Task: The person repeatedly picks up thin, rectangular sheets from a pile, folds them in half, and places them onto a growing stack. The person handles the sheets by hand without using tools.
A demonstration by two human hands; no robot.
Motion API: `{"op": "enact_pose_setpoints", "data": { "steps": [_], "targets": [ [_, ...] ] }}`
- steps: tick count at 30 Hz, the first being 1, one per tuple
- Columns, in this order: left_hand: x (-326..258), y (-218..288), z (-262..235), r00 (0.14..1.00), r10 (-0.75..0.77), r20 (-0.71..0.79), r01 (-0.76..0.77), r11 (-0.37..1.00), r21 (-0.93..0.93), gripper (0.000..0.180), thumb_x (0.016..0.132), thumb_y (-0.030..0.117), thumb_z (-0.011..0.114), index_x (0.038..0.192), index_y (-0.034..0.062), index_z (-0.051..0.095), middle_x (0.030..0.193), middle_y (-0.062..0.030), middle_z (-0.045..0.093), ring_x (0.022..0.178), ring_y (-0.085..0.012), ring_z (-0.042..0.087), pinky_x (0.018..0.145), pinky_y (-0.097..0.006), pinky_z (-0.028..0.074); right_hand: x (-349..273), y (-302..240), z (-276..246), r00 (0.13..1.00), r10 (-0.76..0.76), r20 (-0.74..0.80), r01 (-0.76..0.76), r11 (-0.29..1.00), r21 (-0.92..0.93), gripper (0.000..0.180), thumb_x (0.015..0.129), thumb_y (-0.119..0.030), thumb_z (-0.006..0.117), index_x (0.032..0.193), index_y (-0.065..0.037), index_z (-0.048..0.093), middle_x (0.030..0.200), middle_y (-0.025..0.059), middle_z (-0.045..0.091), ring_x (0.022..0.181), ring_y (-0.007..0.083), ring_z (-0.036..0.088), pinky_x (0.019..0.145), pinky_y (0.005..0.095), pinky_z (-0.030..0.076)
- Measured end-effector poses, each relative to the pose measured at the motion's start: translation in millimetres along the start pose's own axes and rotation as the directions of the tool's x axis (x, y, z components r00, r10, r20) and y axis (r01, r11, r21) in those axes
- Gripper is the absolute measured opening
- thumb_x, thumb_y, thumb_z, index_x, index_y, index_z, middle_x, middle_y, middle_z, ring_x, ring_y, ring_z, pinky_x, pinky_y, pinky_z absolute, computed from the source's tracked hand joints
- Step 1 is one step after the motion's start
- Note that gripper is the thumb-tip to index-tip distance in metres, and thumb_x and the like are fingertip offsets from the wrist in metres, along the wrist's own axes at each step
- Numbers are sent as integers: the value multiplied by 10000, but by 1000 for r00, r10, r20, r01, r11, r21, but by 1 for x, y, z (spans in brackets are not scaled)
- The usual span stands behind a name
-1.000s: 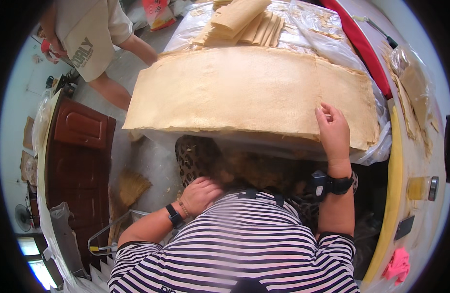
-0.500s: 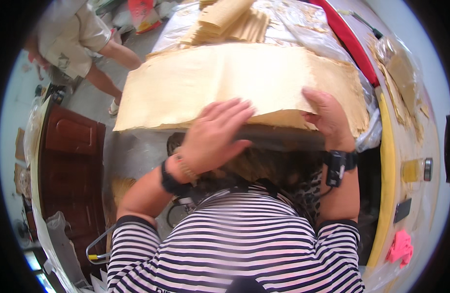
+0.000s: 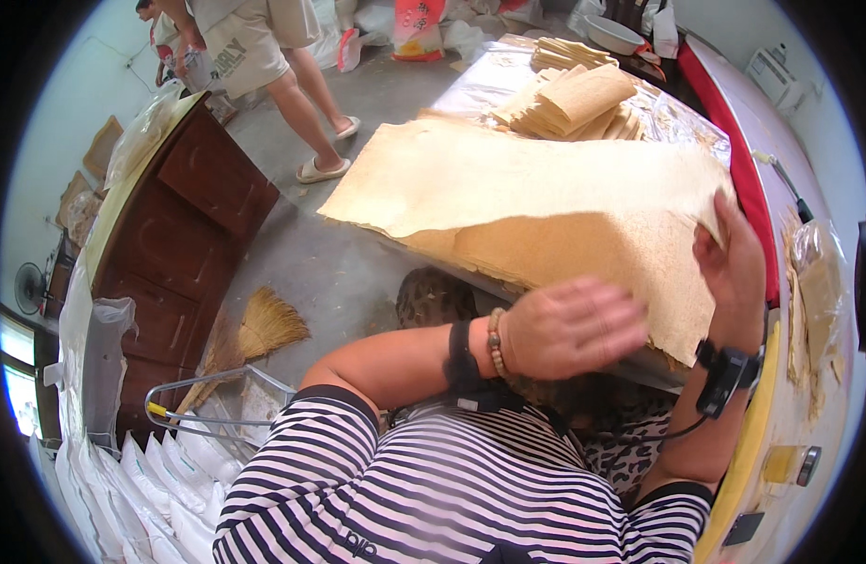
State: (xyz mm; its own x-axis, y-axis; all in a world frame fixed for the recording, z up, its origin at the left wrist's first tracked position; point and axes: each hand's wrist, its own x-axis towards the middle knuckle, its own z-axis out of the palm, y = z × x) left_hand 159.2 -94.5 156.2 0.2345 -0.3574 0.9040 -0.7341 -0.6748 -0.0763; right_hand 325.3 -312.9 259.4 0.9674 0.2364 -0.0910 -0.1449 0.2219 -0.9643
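Thin, pale-tan rectangular sheet [image 3: 536, 174] on top of a stack of matching tan sheets [image 3: 592, 254], on the white plastic-covered table [image 3: 466, 89]; near edge folded back further than half a second ago, baring more stack, so the layer is evidently parting; right hand [image 3: 736, 268] pinches its right end; left hand [image 3: 572, 329], blurred, fingers extended, apparently holding nothing, beside the stack's near edge.

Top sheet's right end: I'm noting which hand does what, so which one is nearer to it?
Right. The right hand is at the top sheet's right end; the left hand is apart from it, farther left and closer to the striped shirt.
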Motion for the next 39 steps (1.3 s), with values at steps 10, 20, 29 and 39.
{"op": "enact_pose_setpoints", "data": {
  "steps": [10, 20, 29, 39],
  "targets": [
    [-109, -120, -20, 632, -764, 126, 744, 645, 176, 405, 1025, 294, 632, 1342, 43, 653, 1296, -192, 671, 1287, -392, 592, 1159, -484, 444, 35, -142, 88, 626, -490, 606, 481, 855, 194, 302, 1107, -234, 637, 1309, -19, 704, 1148, 92, 786, 1001, 163, 759, 915, 274, 624],
    [-110, -31, -69, 705, -581, 407, 660, 748, -75, 360, 933, 177, 767, 1279, 84, 725, 1200, -158, 759, 1070, -345, 720, 991, -423, 561, 31, -79, -99, 980, -180, -86, 179, 984, -14, 303, 1076, -247, 689, 1312, -59, 718, 1212, 90, 788, 1071, 168, 768, 945, 290, 621],
    [-160, -31, -109, -168, -835, 523, 541, -522, -659, 308, 1108, 319, 627, 1219, 34, 664, 1151, -156, 781, 954, -181, 748, 770, -299, 587, -19, 23, -125, 763, -623, 171, 191, -35, -981, 387, 1057, -246, 690, 1382, -36, 697, 1210, 103, 773, 1103, 196, 731, 954, 319, 560],
    [-177, -46, -113, -118, -981, 155, 706, -193, -681, 262, 1081, 276, 678, 1187, 39, 646, 1077, -105, 784, 848, -162, 734, 731, -278, 567, -51, 158, 196, 494, -299, 817, 868, 225, -442, 480, 908, -300, 824, 1325, -89, 714, 1402, 164, 678, 1336, 367, 611, 1135, 451, 492]
  ]
}}
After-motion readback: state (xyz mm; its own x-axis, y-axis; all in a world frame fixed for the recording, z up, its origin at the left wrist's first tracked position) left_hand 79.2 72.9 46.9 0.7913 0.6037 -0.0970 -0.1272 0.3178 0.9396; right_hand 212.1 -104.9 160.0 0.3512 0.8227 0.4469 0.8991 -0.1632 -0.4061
